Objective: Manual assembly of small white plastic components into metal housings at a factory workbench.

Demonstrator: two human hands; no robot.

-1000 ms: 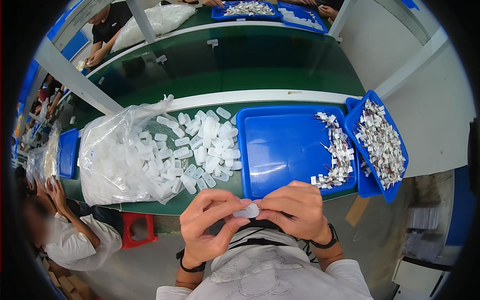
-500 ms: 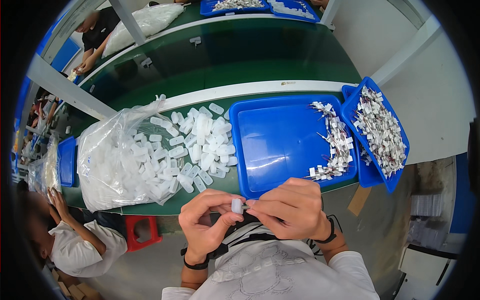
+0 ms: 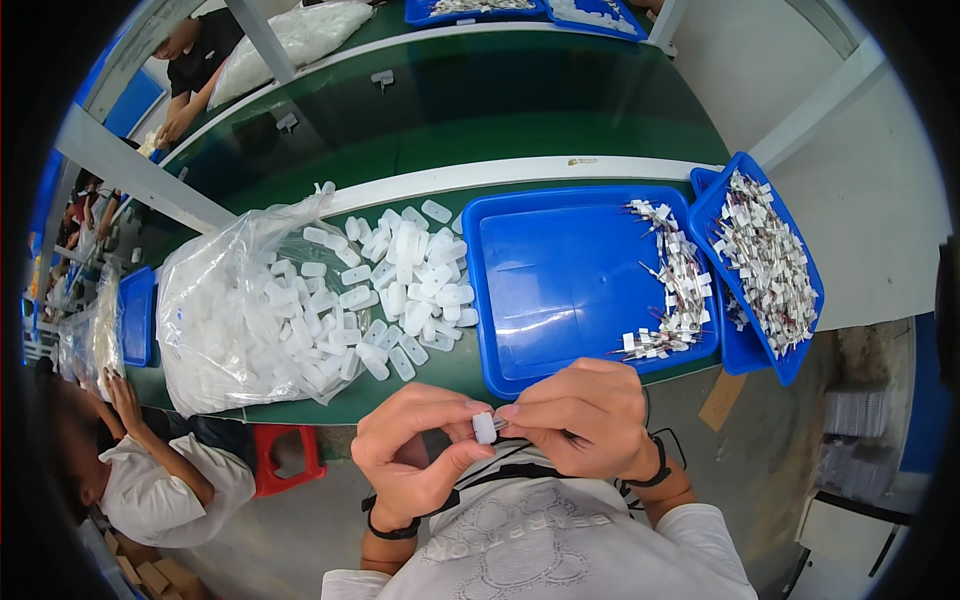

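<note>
In front of my chest, my left hand (image 3: pixel 415 450) pinches a translucent white plastic housing (image 3: pixel 484 428) between thumb and fingers. My right hand (image 3: pixel 585 420) is closed on a small part with a thin metallic stem (image 3: pixel 500 425), which meets the housing's right side. Most of that part is hidden by the fingers. Beyond my hands, a blue tray (image 3: pixel 550 300) holds small white wired parts (image 3: pixel 685 285) along its right side. Left of the tray lies a heap of loose white housings (image 3: pixel 415 265), spilling from a clear plastic bag (image 3: pixel 220 320).
More wired parts fill a tilted blue tray (image 3: pixel 765 265) at the right. A white rail (image 3: pixel 500 175) separates the near bench from a green belt (image 3: pixel 450 100) bearing two small pieces. One person (image 3: pixel 175 490) sits at the left, near a red stool (image 3: pixel 285 460); another (image 3: pixel 200 65) works across.
My hands have tilted the housing slightly, bringing a broader face into view, and the stem has shifted with it. On the far belt, the small pieces have slid a little to the left.
</note>
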